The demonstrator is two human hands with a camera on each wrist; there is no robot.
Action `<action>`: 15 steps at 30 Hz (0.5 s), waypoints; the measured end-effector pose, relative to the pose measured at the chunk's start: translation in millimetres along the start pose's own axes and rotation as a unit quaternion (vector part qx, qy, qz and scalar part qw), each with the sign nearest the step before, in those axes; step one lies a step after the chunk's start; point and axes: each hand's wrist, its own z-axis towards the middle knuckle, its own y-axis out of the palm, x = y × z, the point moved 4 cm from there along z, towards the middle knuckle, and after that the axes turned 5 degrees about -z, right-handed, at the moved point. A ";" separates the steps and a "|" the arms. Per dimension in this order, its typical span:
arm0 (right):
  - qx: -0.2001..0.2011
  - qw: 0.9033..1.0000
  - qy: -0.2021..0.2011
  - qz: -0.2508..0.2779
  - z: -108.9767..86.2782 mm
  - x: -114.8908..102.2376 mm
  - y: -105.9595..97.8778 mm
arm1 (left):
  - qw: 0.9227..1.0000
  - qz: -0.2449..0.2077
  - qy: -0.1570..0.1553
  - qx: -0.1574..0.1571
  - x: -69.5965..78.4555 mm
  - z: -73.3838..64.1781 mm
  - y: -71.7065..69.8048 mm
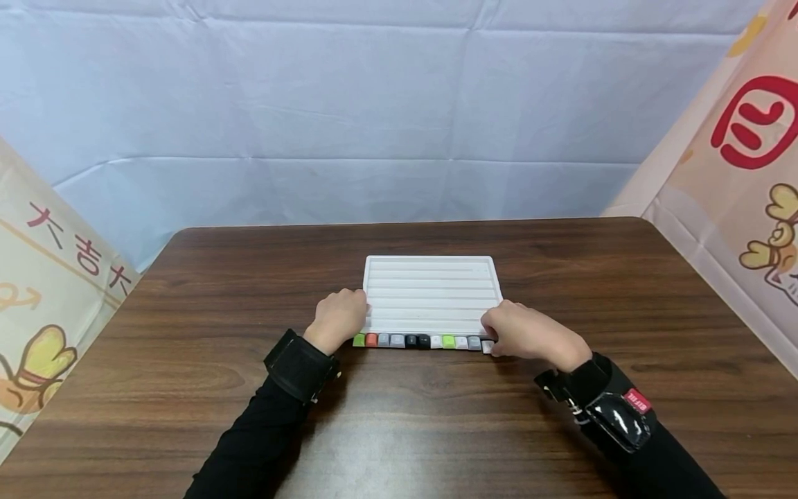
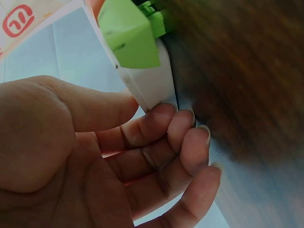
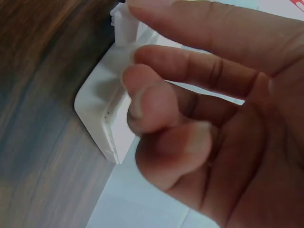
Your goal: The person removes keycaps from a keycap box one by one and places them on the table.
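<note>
A white ribbed tray (image 1: pixel 432 294) lies on the brown table, its long side toward me. Along its near edge runs a row of keycaps (image 1: pixel 422 342) in green, orange, grey, black and white. At the tray's left side my left hand (image 1: pixel 339 317) pinches the corner between thumb and fingertips, close below the green keycap (image 2: pixel 130 40). On the other side, my right hand (image 1: pixel 530 334) pinches the white keycap (image 3: pixel 127 28) at the row's right end between thumb and index finger. Its other fingers curl beside the tray's wall (image 3: pixel 92 102). Part of that keycap is hidden by the thumb.
The wooden table (image 1: pixel 206 388) spreads around the tray on all sides. A pale blue cloth (image 1: pixel 349 111) hangs behind it, with printed cloths at left (image 1: pixel 56 291) and right (image 1: pixel 742 229). Both wrists wear black straps.
</note>
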 end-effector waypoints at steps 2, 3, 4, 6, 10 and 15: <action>0.003 1.000 -0.001 -0.001 0.7 0.2 1.4 | 1.000 0.001 -0.002 0.000 -0.1 0.0 -0.1; 0.004 1.000 0.000 -0.002 1.0 0.2 2.0 | 1.000 0.001 -0.003 -0.001 0.2 -0.1 -0.2; 0.005 1.000 0.000 -0.003 1.2 0.3 2.6 | 1.000 0.001 -0.002 0.000 0.0 0.2 0.0; 0.007 1.000 0.001 -0.004 1.3 0.3 3.3 | 1.000 0.000 -0.004 -0.001 0.1 0.0 0.3; 0.010 1.000 0.003 -0.005 1.0 0.1 3.1 | 1.000 -0.001 -0.004 -0.003 0.7 -0.5 -0.1; 0.016 1.000 0.004 -0.011 1.4 -0.3 2.7 | 1.000 0.000 -0.005 -0.002 0.8 -0.7 -0.3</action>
